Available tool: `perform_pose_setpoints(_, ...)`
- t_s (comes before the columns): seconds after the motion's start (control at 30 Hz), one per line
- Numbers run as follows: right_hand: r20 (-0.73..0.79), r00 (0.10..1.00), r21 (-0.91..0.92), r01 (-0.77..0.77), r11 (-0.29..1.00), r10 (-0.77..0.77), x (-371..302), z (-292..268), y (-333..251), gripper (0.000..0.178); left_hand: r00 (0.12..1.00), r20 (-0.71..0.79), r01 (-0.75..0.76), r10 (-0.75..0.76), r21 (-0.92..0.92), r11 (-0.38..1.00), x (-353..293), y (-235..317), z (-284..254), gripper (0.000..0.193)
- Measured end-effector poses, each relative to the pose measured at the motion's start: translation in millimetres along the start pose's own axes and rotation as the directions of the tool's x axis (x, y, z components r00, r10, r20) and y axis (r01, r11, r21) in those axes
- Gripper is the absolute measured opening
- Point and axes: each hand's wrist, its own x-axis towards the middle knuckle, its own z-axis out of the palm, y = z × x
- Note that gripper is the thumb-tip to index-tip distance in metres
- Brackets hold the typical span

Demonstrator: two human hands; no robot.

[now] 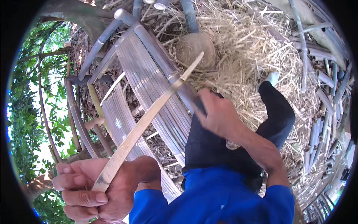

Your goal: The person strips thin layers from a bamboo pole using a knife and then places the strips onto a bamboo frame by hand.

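My left hand (pixel 100 188), at the lower left, is closed round the lower end of a long pale bamboo strip (pixel 140 125). The strip slants up and to the right, and narrows to a thin tip over the straw-strewn ground. In front of my lap, my right hand (pixel 220 114) is closed on a dark-handled knife (pixel 201 106). Motion smears the blade, which lies close to the upper part of the strip; I cannot tell whether they touch.
A slatted bamboo bench (pixel 154 82) runs under the strip on the left. Shavings (pixel 250 48) cover the ground around a round wooden block (pixel 196 50). Cut bamboo poles (pixel 320 128) lie heaped along the right, and leafy plants (pixel 28 108) grow at the far left.
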Motion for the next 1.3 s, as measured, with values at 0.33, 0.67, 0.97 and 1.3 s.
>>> perform_pose_setpoints(0.33,0.01,0.999,0.055,-0.031,0.998,0.03,14,6,26,0.031,0.999,0.021,0.025,-0.026,0.047,0.999,23,-10,-18,0.061)
perform_pose_setpoints(0.67,0.118,0.97,0.07,-0.223,0.972,0.214,38,21,76,0.033,0.994,-0.024,0.104,-0.104,0.02,0.994,-10,-63,-9,0.056)
perform_pose_setpoints(0.97,0.168,0.956,-0.099,-0.227,0.969,0.241,68,29,140,0.034,0.969,0.202,0.148,-0.139,-0.03,0.989,-32,-79,15,0.063)
perform_pose_setpoints(1.3,-0.032,0.995,-0.097,-0.098,0.99,0.096,63,34,149,0.031,0.92,0.327,0.287,-0.217,-0.183,0.94,-27,-95,10,0.057)
